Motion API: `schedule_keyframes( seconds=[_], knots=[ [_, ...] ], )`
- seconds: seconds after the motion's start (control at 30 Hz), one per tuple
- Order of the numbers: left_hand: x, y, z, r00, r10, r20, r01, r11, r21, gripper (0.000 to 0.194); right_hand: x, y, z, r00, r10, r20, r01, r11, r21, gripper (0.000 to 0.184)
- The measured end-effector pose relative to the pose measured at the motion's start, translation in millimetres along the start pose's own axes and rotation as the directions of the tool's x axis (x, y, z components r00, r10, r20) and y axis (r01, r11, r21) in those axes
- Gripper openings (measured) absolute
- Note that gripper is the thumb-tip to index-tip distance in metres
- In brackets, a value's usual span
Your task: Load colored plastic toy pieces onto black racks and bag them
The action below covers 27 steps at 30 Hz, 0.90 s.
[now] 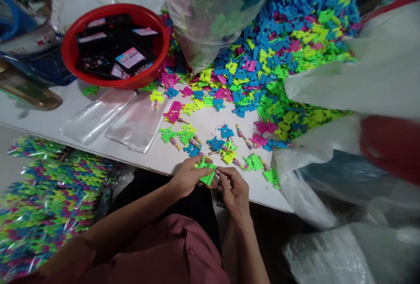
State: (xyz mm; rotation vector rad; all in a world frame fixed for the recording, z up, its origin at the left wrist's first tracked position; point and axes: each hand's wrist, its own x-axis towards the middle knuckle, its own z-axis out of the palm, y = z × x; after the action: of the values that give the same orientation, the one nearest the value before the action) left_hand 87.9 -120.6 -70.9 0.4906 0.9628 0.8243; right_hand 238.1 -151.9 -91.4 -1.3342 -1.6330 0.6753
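Note:
Over the table's front edge, my left hand (187, 175) is closed on a bright green plastic toy piece (206, 174). My right hand (236, 191) pinches a small printed tube (217, 172) against the right side of that piece; how far the two are joined is hidden by the fingers. Just beyond my hands lie several blue, green, yellow and pink toy pieces, many with a similar multicoloured tube at one end. A loose tube (239, 131) rests among them, and a blue piece (215, 144) lies close by.
A big heap of loose toy pieces (295, 52) fills the back right. At the back left stands a red basin (65, 52) holding dark packets. Flat clear bags (131, 122) lie on the white table (210, 117). Packed bags (55, 205) sit lower left; plastic sacks (328, 78) crowd the right.

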Motion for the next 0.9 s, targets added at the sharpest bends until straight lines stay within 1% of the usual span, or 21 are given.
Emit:
schedule_keyframes(
  seconds=[0.07, 0.13, 0.27, 0.33, 0.4, 0.47, 0.53, 0.6, 0.67, 0.7, 0.73, 0.77, 0.83, 0.87, 0.9],
  knots=[
    [0.3, 4.6, -1.0, 0.999, 0.030, -0.021, -0.029, 0.999, 0.023, 0.046, 6.1, -0.1, 2.0, 1.000, -0.027, -0.014, 0.026, 1.000, -0.013, 0.015],
    [-0.7, 8.4, -2.8, 1.000, 0.021, -0.017, -0.021, 1.000, 0.005, 0.047, 11.0, -2.6, 2.3, 0.998, -0.062, -0.011, 0.062, 0.998, 0.001, 0.014],
    [-3.8, 12.7, -8.0, 1.000, 0.016, 0.022, -0.015, 0.998, -0.054, 0.048, 11.0, -13.1, 1.7, 0.986, -0.146, 0.083, 0.140, 0.987, 0.077, 0.013],
    [-4.2, 13.3, -10.2, 1.000, 0.031, 0.003, -0.030, 0.998, -0.060, 0.049, 7.5, -16.1, 3.8, 0.977, -0.174, 0.124, 0.164, 0.983, 0.087, 0.014],
    [-3.0, 12.8, -12.0, 0.999, 0.029, -0.025, -0.030, 0.998, -0.051, 0.050, 4.0, -15.0, 8.8, 0.983, -0.154, 0.103, 0.148, 0.987, 0.061, 0.014],
    [-0.6, 11.2, -13.5, 0.999, 0.041, -0.036, -0.042, 0.999, -0.035, 0.049, 1.8, -11.3, 16.0, 0.994, -0.088, 0.058, 0.086, 0.996, 0.031, 0.013],
    [1.7, 8.8, -14.5, 0.997, 0.071, -0.030, -0.071, 0.997, -0.015, 0.050, 1.8, -8.3, 22.3, 0.999, -0.027, 0.025, 0.027, 0.999, 0.018, 0.013],
    [3.0, 7.2, -15.6, 0.997, 0.071, -0.015, -0.071, 0.997, 0.024, 0.052, 4.1, -7.5, 22.6, 1.000, -0.005, 0.031, 0.005, 1.000, 0.014, 0.012],
    [3.3, 9.0, -17.6, 0.999, 0.037, 0.014, -0.039, 0.994, 0.098, 0.056, 8.6, -6.9, 10.7, 0.998, -0.016, 0.058, 0.016, 1.000, 0.007, 0.010],
    [3.7, 11.9, -19.2, 0.999, 0.027, 0.029, -0.031, 0.989, 0.142, 0.059, 11.5, -5.6, -1.1, 0.998, -0.017, 0.057, 0.018, 1.000, -0.008, 0.011],
    [4.3, 16.3, -21.1, 0.999, 0.029, 0.039, -0.035, 0.982, 0.185, 0.061, 14.8, -3.0, -16.7, 0.999, -0.009, 0.033, 0.011, 0.999, -0.038, 0.012],
    [5.6, 21.9, -23.2, 0.998, 0.047, 0.041, -0.055, 0.973, 0.225, 0.063, 18.8, 1.0, -35.2, 1.000, 0.001, -0.015, -0.003, 0.996, -0.092, 0.013],
    [10.0, 34.7, -27.1, 0.994, 0.106, 0.029, -0.110, 0.947, 0.300, 0.062, 29.9, 12.9, -74.7, 0.989, 0.014, -0.147, -0.057, 0.956, -0.289, 0.017],
    [13.2, 40.6, -28.4, 0.991, 0.133, 0.019, -0.132, 0.932, 0.338, 0.060, 38.1, 20.2, -91.5, 0.978, 0.005, -0.207, -0.094, 0.902, -0.422, 0.020],
    [17.2, 45.6, -28.6, 0.987, 0.160, 0.010, -0.152, 0.914, 0.376, 0.057, 48.6, 27.9, -103.6, 0.969, -0.005, -0.248, -0.137, 0.824, -0.550, 0.022]
  ],
)
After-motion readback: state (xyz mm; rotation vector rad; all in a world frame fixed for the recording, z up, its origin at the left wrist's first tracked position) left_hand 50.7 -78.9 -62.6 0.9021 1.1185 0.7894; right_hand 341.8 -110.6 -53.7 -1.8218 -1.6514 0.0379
